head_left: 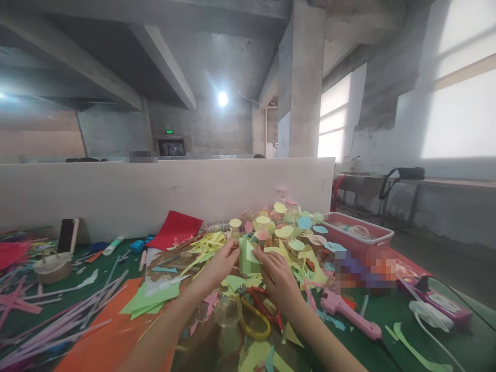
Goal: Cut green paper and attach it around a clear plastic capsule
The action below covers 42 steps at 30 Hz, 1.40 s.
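Note:
A folded piece of light green paper stands upright between my two hands over the middle of the table. My left hand pinches its left edge between thumb and fingertips. On the opposite side, my right hand grips the right edge, its fingers bent and partly hidden from view. Just below the hands lie scissors with a yellow handle loop and red parts. A clear plastic cup is beside the scissors. Yellow and green paper scraps surround the hands.
Round-topped paper pieces crowd the back. A pink glue gun and a pink bin are at right. Green sheets, orange paper, straws and a phone lie left. A white partition stands behind.

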Motion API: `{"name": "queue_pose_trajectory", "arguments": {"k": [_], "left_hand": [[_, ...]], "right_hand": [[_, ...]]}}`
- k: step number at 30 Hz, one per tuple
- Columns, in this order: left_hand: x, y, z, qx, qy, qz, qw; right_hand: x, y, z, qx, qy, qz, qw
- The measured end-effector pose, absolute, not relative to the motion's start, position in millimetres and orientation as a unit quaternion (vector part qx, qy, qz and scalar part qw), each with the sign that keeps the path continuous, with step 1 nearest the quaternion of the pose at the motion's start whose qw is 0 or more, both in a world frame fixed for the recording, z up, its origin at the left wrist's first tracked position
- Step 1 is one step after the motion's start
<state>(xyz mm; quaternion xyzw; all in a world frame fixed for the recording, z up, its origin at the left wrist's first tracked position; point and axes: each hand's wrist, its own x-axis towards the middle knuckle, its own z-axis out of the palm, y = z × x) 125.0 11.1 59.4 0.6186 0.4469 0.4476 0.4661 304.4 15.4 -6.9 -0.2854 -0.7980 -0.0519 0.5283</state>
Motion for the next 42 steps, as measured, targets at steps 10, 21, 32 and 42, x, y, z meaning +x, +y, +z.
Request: {"name": "queue_pose_trajectory", "arguments": {"k": [10, 21, 32, 42], "left_hand": [[122.1, 1.1, 64.1, 0.575, 0.437, 0.448, 0.528], [116.1, 8.5, 59.3, 0.650, 0.426, 0.415, 0.474], [120.6, 10.1, 54.8, 0.686, 0.411, 0.399, 0.450], [120.5, 8.8, 54.8, 0.733, 0.459, 0.353, 0.356]], "right_hand": [[305.4, 12.3, -6.0, -0.258, -0.837, -0.098, 0.472], [300.7, 1.9, -2.0, -0.296, -0.845, 0.011, 0.445], [287.9, 10.9, -8.0, -0.294, -0.690, 0.394, 0.531], [288.7, 12.3, -0.1, -0.294, -0.633, 0.466, 0.544]]}}
